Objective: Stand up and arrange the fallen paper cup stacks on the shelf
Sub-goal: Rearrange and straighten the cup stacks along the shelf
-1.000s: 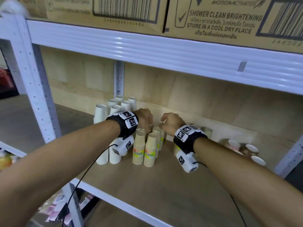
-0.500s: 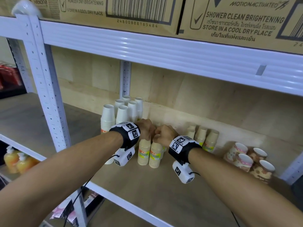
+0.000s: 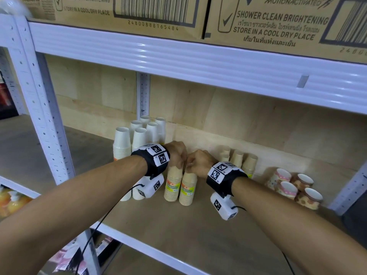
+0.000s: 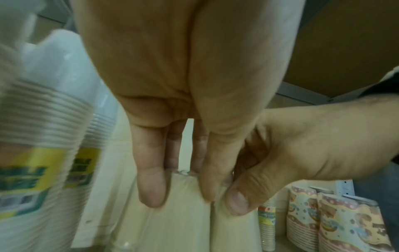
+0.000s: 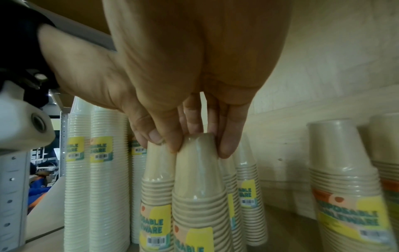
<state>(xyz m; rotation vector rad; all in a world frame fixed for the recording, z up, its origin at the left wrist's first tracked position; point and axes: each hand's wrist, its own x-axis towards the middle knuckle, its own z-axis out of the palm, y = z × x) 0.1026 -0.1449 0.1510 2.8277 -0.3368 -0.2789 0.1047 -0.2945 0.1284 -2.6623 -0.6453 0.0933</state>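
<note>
Two tan paper cup stacks wrapped in clear plastic stand upside down, side by side, mid-shelf: the left stack [image 3: 172, 187] and the right stack [image 3: 187, 192]. My left hand [image 3: 176, 153] grips the top of the left one; the left wrist view shows its fingers [image 4: 151, 187] curled over the top cup [image 4: 183, 213]. My right hand [image 3: 198, 161] pinches the top of the right stack [image 5: 198, 170], its fingers [image 5: 226, 150] wrapped round the tip. The two hands touch each other.
Tall white cup stacks [image 3: 139, 135] stand at the back left, and more tan stacks [image 3: 249, 165] just right of my hands. Patterned cup stacks [image 3: 294, 189] crowd the right end. A white beam [image 3: 198, 64] carrying cardboard boxes [image 3: 158, 8] hangs low overhead. Bare shelf board [image 3: 198, 235] lies in front.
My hands have drawn together until they touch, each still on top of its tan stack. The head view has shifted, so the patterned cups at the right now show fully.
</note>
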